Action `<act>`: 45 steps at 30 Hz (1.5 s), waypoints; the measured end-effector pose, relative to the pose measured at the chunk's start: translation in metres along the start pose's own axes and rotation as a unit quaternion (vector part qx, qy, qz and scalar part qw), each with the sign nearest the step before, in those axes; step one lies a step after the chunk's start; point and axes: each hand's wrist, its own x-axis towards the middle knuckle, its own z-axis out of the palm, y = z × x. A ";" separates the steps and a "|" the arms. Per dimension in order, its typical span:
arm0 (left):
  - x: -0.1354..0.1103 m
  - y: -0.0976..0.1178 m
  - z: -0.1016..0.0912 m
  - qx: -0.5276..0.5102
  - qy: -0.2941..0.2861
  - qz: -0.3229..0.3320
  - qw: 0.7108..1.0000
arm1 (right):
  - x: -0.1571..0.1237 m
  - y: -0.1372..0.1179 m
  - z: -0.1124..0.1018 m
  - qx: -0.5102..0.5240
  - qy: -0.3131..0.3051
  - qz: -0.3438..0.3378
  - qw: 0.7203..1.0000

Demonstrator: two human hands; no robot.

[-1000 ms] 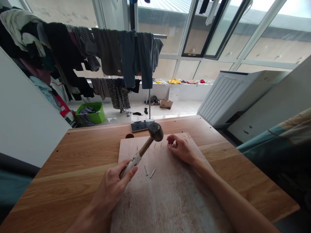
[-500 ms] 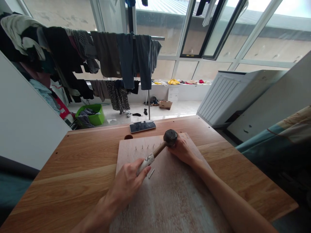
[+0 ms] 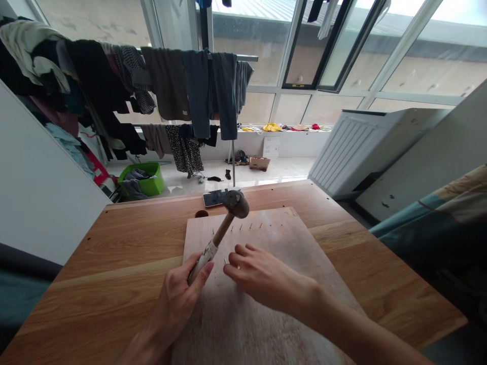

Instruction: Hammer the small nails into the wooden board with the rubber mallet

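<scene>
At twelve o'clock on our board (image 3: 243, 324), nails (image 3: 241, 227) stand rowed.
Our left hand (image 3: 182, 283) grips the mallet (image 3: 223, 229), apparently held clear of our right hand (image 3: 262, 276), curled by a loose nail (image 3: 225, 261); whether pinching it, we cannot tell.

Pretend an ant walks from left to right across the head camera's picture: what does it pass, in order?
Green tub → left hand → hammer's head → cardboard box → white ribbed panel.
</scene>
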 end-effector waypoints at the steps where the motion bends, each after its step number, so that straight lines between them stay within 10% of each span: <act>1: 0.000 0.000 0.000 -0.003 -0.006 -0.007 1.000 | 0.005 -0.008 0.001 -0.023 -0.017 -0.002 1.000; 8: 0.001 0.000 -0.001 -0.016 -0.023 -0.016 0.999 | -0.019 0.045 0.010 0.133 0.058 0.062 0.987; 12: 0.005 0.000 0.002 -0.018 -0.034 -0.006 0.999 | -0.047 0.106 0.029 0.231 0.263 0.267 0.898; 15: 0.010 0.003 0.003 -0.022 -0.048 0.007 0.999 | -0.056 0.131 0.046 0.230 0.295 0.315 0.872; 45: 0.033 0.023 0.016 0.013 -0.142 0.060 0.988 | -0.060 0.134 0.063 0.188 0.290 0.317 0.883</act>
